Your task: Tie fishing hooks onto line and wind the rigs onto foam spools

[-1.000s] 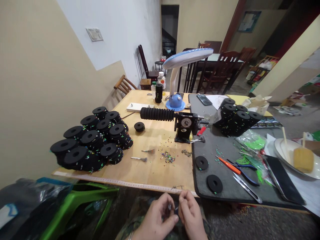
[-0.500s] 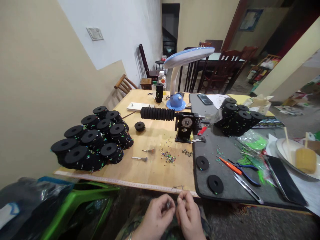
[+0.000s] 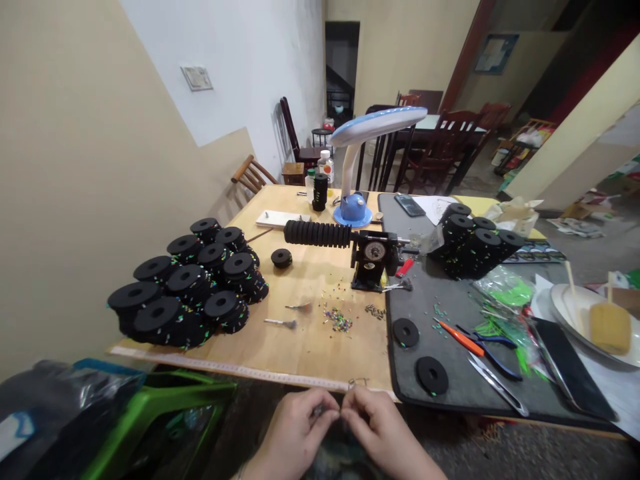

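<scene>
My left hand (image 3: 306, 427) and my right hand (image 3: 373, 423) meet at the fingertips just below the table's front edge. Both are closed in a pinch; whatever lies between the fingers is too small to make out. Past them on the wooden table (image 3: 300, 350) lies a heap of tiny coloured beads (image 3: 339, 320), beside a little pile of dark metallic pieces (image 3: 375, 311). A small bent wire piece (image 3: 358, 382) rests at the edge near my fingertips. Two black foam discs (image 3: 432, 376) lie on the grey mat (image 3: 470, 393) to the right.
Stacks of black foam spools (image 3: 157, 315) fill the left side, more (image 3: 485, 240) stand back right. A black winding device (image 3: 370, 260) carries a row of discs, before a blue lamp (image 3: 353, 210). Orange-handled tool (image 3: 459, 337), tweezers (image 3: 497, 383), pliers (image 3: 503, 360) and brushes (image 3: 281, 323) lie around.
My hands have come together so that their fingertips meet, with the right forearm now slanting in from the lower right. The view has shifted slightly; the things on the table stay put.
</scene>
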